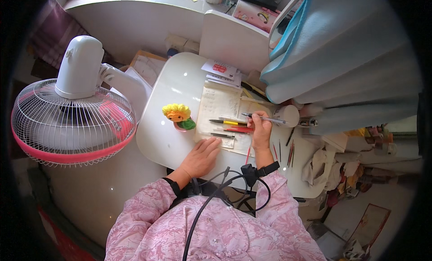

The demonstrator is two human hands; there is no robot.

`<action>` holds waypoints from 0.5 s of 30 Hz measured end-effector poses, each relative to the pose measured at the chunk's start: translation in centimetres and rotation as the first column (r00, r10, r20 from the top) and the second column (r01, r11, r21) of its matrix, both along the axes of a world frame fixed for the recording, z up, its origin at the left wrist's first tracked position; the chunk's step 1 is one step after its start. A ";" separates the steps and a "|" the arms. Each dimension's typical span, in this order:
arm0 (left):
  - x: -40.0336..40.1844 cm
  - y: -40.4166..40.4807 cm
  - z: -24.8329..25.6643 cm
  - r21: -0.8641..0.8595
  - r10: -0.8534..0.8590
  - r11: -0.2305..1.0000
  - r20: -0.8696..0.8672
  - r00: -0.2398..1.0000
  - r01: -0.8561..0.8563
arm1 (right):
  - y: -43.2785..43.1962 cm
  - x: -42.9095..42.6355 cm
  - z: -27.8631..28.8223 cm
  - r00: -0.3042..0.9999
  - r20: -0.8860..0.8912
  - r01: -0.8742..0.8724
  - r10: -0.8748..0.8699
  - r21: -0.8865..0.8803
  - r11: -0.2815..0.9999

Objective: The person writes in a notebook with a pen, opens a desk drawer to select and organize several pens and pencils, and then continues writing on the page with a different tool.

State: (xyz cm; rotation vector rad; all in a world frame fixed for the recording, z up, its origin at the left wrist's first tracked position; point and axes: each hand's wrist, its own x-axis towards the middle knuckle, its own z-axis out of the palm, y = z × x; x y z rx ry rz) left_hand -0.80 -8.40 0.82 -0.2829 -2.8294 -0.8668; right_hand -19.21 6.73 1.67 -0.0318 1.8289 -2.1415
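My right hand (262, 131) holds a clear-barrelled pen (275, 120) above the right part of an open notebook (216, 100). My left hand (202, 156) rests palm down at the notebook's lower left edge, fingers slightly spread, with nothing visible in it. On the pages between the hands lie a yellow and black pen (228, 122), several red pens or refills (239, 129) and a dark refill or thin pen (222, 135). Several thin refills (291, 154) lie on the white table (182, 72) to the right of my right hand.
A crocheted yellow flower (176, 113) in a small pot stands left of the notebook. Papers (221, 72) lie beyond it. A white and pink fan (74, 122) is at the left. A white jar (287, 115) and a pale curtain (344, 51) are at the right. Black cables (202, 210) cross my lap.
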 end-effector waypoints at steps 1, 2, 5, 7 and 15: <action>0.0 0.0 -0.1 0.005 0.005 1.000 -0.011 1.000 -0.004 | 0.1 0.0 0.5 1.000 0.025 0.002 -0.001 -0.055 0.999; 0.1 0.0 -0.3 0.010 0.008 1.000 -0.022 1.000 -0.008 | 0.3 0.1 1.0 0.999 0.050 0.006 0.000 -0.109 0.994; 0.0 0.1 -0.2 0.013 0.010 1.000 -0.045 0.999 -0.009 | 0.8 0.4 3.2 0.992 0.095 -0.059 0.080 -0.205 0.977; 0.0 0.1 -0.2 0.004 0.006 1.000 -0.042 0.999 -0.006 | 0.9 0.8 4.3 0.986 0.097 -0.114 0.139 -0.220 0.969; -0.1 0.4 -0.3 -0.012 -0.007 1.000 -0.049 0.999 0.006 | 1.3 3.4 6.5 0.975 0.045 -0.214 0.215 -0.044 0.976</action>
